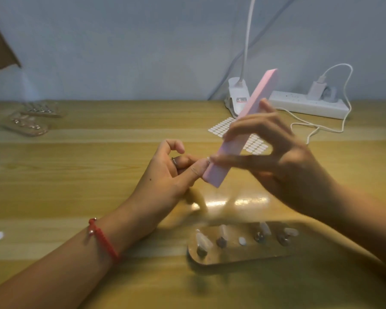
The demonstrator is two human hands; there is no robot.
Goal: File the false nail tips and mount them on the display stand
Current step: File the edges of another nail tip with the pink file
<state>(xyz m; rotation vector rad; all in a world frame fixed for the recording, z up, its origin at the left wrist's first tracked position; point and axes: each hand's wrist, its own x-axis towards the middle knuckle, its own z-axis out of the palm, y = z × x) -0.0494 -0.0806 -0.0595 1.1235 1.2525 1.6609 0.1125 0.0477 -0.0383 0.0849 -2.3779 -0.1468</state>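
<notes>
Nail tip (208, 160) pinched in left hand (165, 172), pink file (250, 121) gripped in right hand (283, 157), tips (204, 240) on display stand (243, 255).

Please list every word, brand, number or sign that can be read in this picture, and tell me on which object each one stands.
No text here can be read.
White lamp clip, its label: black and red print, too blurred to read.
Power strip: small dark marks, too small to read.
Pink nail file: no print visible.
Sheet of adhesive tabs: no lettering visible.
</notes>
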